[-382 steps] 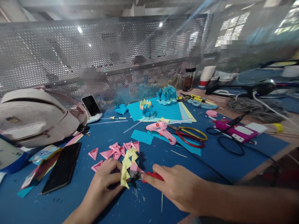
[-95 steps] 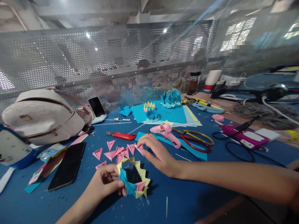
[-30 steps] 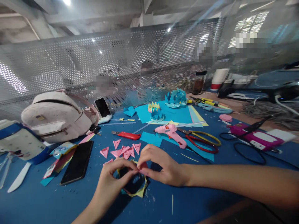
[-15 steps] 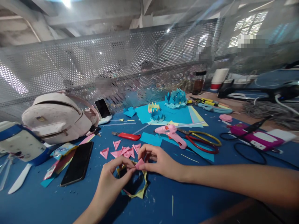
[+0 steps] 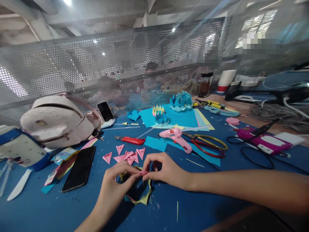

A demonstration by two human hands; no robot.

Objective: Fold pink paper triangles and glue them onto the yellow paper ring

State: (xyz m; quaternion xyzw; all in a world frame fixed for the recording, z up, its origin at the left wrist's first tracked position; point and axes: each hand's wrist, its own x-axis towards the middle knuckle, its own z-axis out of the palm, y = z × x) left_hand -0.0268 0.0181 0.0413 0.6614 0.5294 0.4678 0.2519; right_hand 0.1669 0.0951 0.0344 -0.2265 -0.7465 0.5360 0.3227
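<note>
Pink paper triangle (image 5: 143, 173), less exposed than b4, is pinched, fingers near-closed, by L hand (image 5: 117, 181) & R hand (image 5: 164, 171) at far edge of yellow paper ring (image 5: 145, 198), prob. being pressed.

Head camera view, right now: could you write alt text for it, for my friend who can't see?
A person's left hand and right hand pinch a small pink paper piece over a yellow-and-blue paper ring on a blue table. Beyond them lie pink paper triangles, a red utility knife, a pink glue gun and scissors, with a pale backpack farther left.
</note>
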